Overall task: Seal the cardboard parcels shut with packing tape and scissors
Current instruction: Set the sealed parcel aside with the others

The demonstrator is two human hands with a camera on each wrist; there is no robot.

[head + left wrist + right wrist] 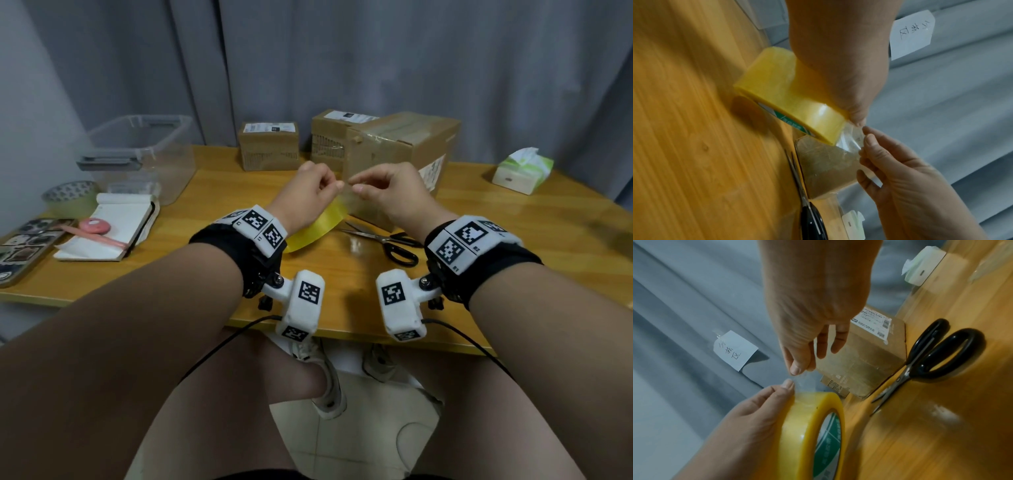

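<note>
I hold the roll of yellowish packing tape (791, 104) in my left hand (305, 192), fingers curled round its rim, lifted clear of the bench (513, 240). My right hand (390, 192) pinches the clear free end of the tape (851, 138) between thumb and forefinger, the other fingers loosely spread. Only a short tongue is peeled so far, and the two hands are just beside each other.

The large cardboard parcel (400, 154) stands directly beyond my hands at twelve o'clock, its top already glossy with tape in places. Two smaller parcels (269, 145) sit behind it toward eleven o'clock. The scissors (387, 240) lie on the bench at about four o'clock from the roll, blades partly apart, handles toward me.

The likely trouble is the free end. It is thin and limp, so if I loosen the pinch it may snap back onto the roll and vanish against the clear layers. If I pull crookedly, the film may split lengthwise or fold onto itself and stick. It could also cling to my own fingertips when I try to lay it down. A long strip drawn out in mid-air may twist before it reaches the parcel. I will also need a free hand for the scissors, and letting the roll dangle then could drag the strip off line.
</note>
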